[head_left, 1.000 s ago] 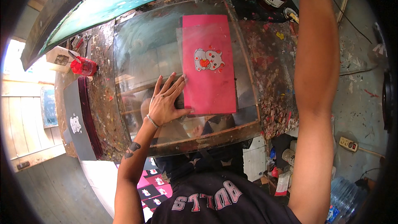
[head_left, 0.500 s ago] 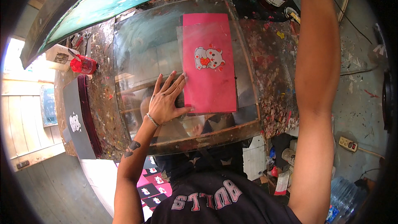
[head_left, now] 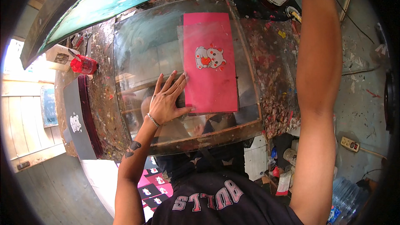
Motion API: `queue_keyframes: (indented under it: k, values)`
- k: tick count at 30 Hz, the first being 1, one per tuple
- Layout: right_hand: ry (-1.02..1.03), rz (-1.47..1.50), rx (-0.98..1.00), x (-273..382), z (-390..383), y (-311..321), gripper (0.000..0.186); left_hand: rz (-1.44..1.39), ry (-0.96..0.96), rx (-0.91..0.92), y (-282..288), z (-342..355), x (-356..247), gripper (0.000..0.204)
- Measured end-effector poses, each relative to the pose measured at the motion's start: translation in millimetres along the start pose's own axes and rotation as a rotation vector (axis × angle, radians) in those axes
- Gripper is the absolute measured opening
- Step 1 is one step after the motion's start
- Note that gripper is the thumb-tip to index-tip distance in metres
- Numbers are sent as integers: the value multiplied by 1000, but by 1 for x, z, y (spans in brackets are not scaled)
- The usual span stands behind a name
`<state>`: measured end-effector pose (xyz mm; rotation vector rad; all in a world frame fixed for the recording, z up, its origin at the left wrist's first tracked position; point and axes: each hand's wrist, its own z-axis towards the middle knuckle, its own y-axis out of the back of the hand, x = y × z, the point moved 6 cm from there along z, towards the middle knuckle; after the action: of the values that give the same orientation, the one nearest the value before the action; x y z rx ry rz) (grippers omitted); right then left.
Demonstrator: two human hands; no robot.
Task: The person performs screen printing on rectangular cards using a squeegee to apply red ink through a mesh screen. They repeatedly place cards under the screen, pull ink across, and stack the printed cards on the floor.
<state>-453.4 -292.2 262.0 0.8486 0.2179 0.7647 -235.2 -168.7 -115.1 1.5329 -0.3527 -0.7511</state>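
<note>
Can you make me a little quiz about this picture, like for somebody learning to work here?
1. True or false: the left hand has its fingers spread.
2. What colour is most of the cartoon animal on the pink sheet? A) blue B) white C) green
3. Fill the gap: the dark stack lies on the worktable's ____ side, as the person sees it.

Key: 1 true; 2 B; 3 left.

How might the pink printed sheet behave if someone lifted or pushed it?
The pink printed sheet would probably feel light and bend when lifted by one edge, since it looks thin. It may slide when pushed, as the glossy panel beneath looks smooth and reflective. Lying flat, it seems unlikely to roll or tip.
</note>
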Motion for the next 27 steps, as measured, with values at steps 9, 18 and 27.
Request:
queue_keyframes:
  k: [9, 18, 27]
  values:
    - [-62, -66, -28, 2, 0, -4, 68, -8, -1, 4, 0, 0, 0, 105]
    - [-77, -55, -14, 8, -2, -2, 67, -28, 2, 10, 3, -1, 0, 106]
    - [-68, -39, -54, -7, 3, -7, 69, -19, -8, -1, 0, 0, 0, 103]
